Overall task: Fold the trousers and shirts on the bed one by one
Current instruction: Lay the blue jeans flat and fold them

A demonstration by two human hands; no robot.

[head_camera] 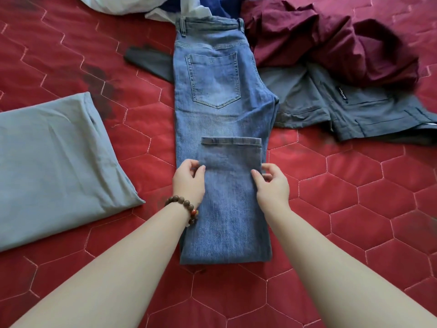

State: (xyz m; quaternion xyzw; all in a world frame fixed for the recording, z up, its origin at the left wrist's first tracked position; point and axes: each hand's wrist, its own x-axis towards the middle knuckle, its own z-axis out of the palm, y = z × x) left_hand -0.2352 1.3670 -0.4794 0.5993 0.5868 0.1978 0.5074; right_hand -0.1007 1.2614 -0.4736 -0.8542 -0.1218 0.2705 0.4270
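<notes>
Blue jeans [212,91] lie lengthwise down the middle of the red quilted bed [354,209], waistband at the far end, back pocket up. Their legs are folded back over themselves, the hems lying across the thighs. My left hand [189,179], with a bead bracelet at the wrist, pinches the left edge of the folded leg part. My right hand [272,183] pinches its right edge. A crumpled maroon shirt [319,43] and dark grey trousers [343,102] lie unfolded to the right of the jeans.
A folded light grey-blue garment [54,162] lies flat at the left. White and dark blue clothes [184,5] are heaped beyond the waistband. A dark grey piece of cloth [149,60] sticks out from under the jeans on the left.
</notes>
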